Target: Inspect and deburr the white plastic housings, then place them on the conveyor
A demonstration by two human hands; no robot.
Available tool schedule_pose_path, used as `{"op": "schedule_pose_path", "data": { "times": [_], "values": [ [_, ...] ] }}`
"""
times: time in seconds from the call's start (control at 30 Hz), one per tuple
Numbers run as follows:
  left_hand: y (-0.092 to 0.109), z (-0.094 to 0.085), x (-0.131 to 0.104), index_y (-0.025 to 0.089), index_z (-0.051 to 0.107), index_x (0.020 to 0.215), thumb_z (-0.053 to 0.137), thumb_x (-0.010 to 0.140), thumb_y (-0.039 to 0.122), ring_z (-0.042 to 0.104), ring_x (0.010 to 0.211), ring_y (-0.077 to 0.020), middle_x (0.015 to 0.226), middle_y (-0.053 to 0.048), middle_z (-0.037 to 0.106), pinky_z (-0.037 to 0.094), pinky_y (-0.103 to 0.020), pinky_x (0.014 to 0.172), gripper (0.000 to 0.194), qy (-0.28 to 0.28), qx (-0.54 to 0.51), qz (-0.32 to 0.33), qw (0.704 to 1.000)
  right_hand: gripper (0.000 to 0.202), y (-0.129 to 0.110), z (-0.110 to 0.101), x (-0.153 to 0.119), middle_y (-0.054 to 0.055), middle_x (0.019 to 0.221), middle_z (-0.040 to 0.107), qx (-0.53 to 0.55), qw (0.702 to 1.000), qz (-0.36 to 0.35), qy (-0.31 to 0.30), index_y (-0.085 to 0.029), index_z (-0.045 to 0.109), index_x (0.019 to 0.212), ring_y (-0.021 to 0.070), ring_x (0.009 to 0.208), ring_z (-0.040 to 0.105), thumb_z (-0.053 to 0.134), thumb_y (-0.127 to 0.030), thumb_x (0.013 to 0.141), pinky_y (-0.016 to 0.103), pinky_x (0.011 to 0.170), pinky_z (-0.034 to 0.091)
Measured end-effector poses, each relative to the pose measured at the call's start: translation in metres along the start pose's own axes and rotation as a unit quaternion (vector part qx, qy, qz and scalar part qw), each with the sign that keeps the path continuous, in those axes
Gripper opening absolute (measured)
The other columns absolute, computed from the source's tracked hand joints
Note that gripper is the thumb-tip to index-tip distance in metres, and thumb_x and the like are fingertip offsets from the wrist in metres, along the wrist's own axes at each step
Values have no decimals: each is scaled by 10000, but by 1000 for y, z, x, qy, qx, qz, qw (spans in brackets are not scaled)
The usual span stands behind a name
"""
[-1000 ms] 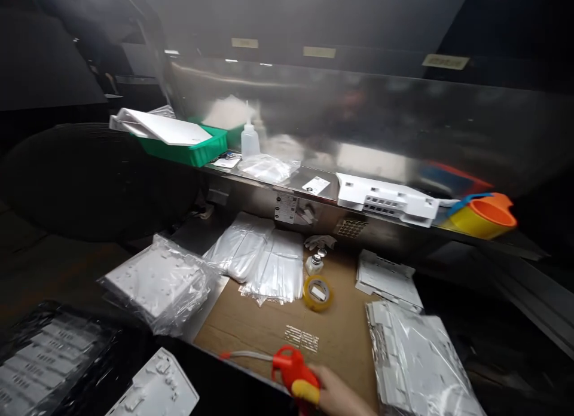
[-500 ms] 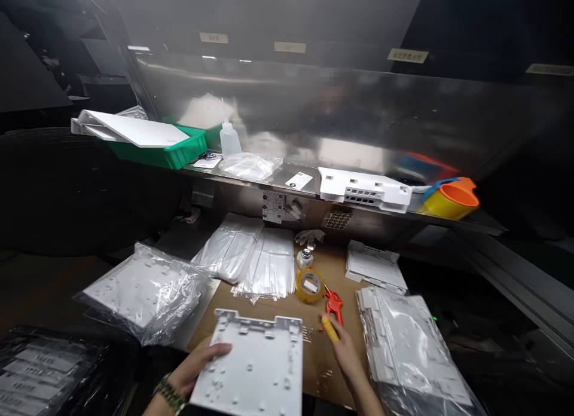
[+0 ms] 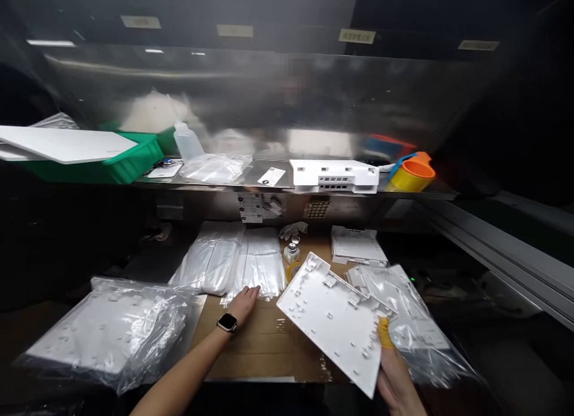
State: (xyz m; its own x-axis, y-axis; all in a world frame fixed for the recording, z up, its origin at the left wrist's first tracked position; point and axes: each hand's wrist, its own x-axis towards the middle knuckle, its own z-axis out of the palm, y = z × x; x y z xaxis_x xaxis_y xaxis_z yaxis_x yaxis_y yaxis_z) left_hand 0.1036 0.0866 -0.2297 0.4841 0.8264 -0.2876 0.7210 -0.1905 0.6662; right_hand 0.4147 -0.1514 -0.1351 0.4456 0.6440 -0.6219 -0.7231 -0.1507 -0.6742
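Observation:
A white plastic housing panel [image 3: 334,320] with small clips and posts is tilted over the table, its right edge gripped by my right hand [image 3: 394,371]. A yellow covering [image 3: 384,333] wraps one digit of that hand. My left hand [image 3: 244,303], with a watch [image 3: 227,323] at the wrist, reaches the near edge of a stack of clear plastic bags [image 3: 260,260]. Its fingers are stretched out over the bag edge, and no bag is lifted. Another stack of clear bags [image 3: 210,257] lies to the left. The panel hides most of the tape roll [image 3: 293,272].
Bagged white panels lie at left [image 3: 103,329] and right [image 3: 412,314]. Behind are a small pump bottle [image 3: 292,251], a glove [image 3: 293,229] and another white housing [image 3: 359,245]. The metal shelf holds a green bin [image 3: 134,159], a squeeze bottle [image 3: 188,142] and yellow-orange cup [image 3: 412,174].
The white panel has passed from my left hand to my right and swung rightward. My left hand has let go and moved to the bags. The view has shifted right.

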Motion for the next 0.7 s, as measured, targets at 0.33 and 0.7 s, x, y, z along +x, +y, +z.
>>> {"op": "schedule_pose_path", "data": {
  "times": [0.33, 0.7],
  "values": [
    [-19, -19, 35, 178, 607, 1269, 646, 964, 362, 675, 1032, -241, 1218, -91, 671, 568, -475, 910, 359, -25, 100, 18, 994, 854, -16, 2, -30, 146, 1363, 695, 1, 998, -55, 40, -204, 503, 1517, 368, 1297, 631, 607, -742, 861, 531, 1066, 543],
    [-25, -38, 66, 170, 636, 1221, 653, 967, 360, 692, 956, -210, 1172, -82, 689, 607, -414, 822, 318, 7, -90, -68, 994, 859, -7, 1, -16, 143, 1347, 705, 2, 998, -18, 60, -198, 500, 1515, 367, 1257, 661, 672, -700, 839, 528, 1044, 567]
  ]
}}
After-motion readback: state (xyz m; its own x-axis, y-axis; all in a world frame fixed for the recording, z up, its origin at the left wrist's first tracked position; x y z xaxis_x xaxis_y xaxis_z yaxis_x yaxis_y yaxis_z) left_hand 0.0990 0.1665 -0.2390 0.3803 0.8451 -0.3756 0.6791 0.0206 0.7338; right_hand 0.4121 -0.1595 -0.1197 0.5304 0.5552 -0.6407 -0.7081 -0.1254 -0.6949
